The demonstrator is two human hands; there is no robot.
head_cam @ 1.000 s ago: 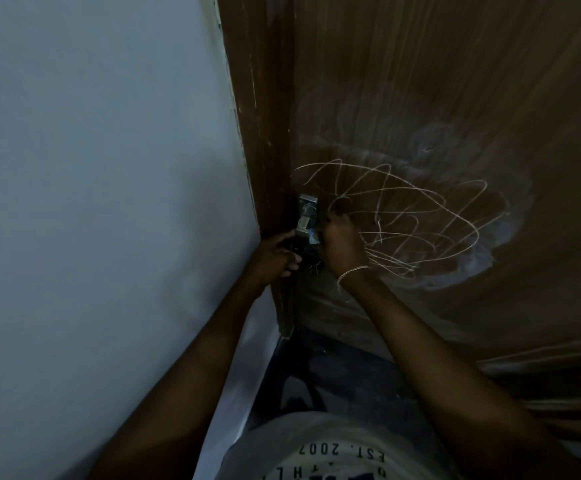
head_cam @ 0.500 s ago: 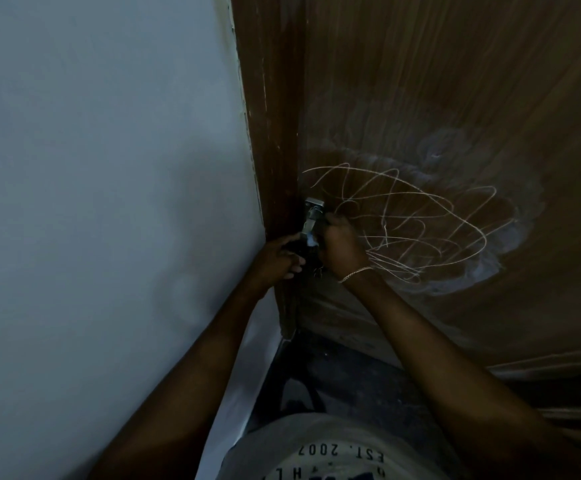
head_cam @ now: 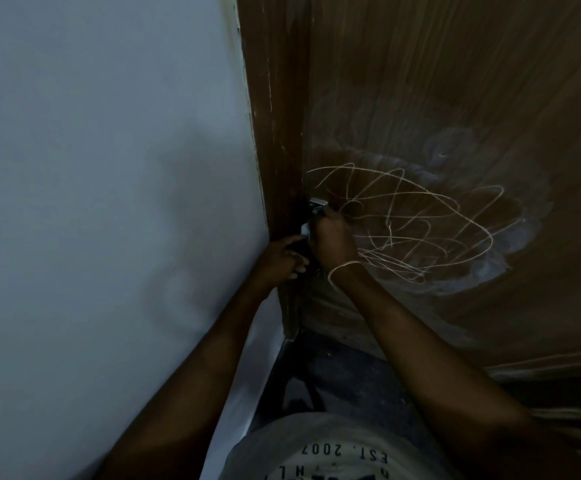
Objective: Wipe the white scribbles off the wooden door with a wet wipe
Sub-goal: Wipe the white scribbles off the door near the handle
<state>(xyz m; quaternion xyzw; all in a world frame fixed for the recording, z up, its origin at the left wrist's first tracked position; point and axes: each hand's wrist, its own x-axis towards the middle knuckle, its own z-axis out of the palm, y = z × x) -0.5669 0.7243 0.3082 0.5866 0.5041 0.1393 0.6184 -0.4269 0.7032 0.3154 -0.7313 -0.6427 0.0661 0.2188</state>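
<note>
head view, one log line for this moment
stage: wipe pack being opened | left hand: holds pack | right hand: pulling at pack | scribbles: unwiped | door

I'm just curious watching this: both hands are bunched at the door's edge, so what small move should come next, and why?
Probably pull the wipe free and bring the right hand rightward onto the scribbles. The white lines on the door look untouched, and both hands, the left hand too, are busy with a small packet beside them.
</note>
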